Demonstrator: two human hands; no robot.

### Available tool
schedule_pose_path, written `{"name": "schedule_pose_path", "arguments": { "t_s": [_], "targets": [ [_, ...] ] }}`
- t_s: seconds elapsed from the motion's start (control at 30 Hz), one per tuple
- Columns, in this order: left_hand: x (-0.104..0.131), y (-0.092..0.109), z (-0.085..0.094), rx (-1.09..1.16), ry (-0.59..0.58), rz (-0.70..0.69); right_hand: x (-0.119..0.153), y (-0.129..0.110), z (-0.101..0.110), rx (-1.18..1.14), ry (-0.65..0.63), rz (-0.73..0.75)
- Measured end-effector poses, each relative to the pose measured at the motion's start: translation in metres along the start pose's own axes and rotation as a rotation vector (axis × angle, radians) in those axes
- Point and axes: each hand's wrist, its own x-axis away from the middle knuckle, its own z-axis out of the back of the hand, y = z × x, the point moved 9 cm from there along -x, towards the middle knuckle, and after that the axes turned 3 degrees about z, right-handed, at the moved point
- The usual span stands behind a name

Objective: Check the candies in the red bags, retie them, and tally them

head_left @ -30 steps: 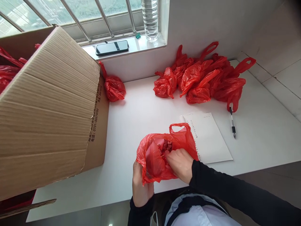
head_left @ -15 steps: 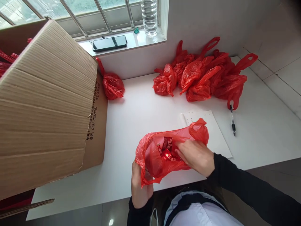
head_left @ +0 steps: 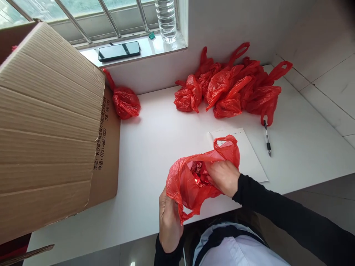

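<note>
Two bare hands work at one open red plastic carrier bag (head_left: 187, 186) in the head view, over the near edge of a white table (head_left: 146, 144). The left hand (head_left: 169, 223) grasps the bag from its lower left side, its fingertips hidden by the plastic. The right hand (head_left: 224, 178) reaches into the bag's mouth from the right; its fingers are covered, so whether they are clenched on anything cannot be told. Beside them, inside the bag, lie red-wrapped packets (head_left: 197, 168), one with a shiny wrapper. One looped handle of the bag stands up at the far right, overlapping a sheet of white paper (head_left: 251, 159) with small writing on it

To the right of the paper lies a black-and-clear pen (head_left: 267, 139), its upper end at the handle loop of a bag in a heap of red plastic bags (head_left: 230, 90) against the wall. Further left, a single tied red bag (head_left: 126, 103) sits beside a large cardboard box (head_left: 52, 125) printed with Chinese characters and a number. On the windowsill (head_left: 149, 51), behind the table, a smartphone (head_left: 119, 51) lies flat, a small green object (head_left: 151, 35) rests near the window bars (head_left: 109, 18), and a clear plastic bottle of ribbed shape (head_left: 166, 23) stands upright
</note>
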Motion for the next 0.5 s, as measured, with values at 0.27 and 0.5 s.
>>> {"name": "schedule_pose_path", "arguments": {
  "t_s": [0.27, 0.5],
  "targets": [
    [0.001, 0.008, -0.009, 0.012, -0.077, 0.003, -0.001, -0.001, 0.015, 0.001, 0.108, -0.04],
    [-0.002, 0.012, -0.019, -0.021, -0.174, -0.021, -0.02, -0.011, 0.008, -0.019, 0.132, -0.025]
  ]
}}
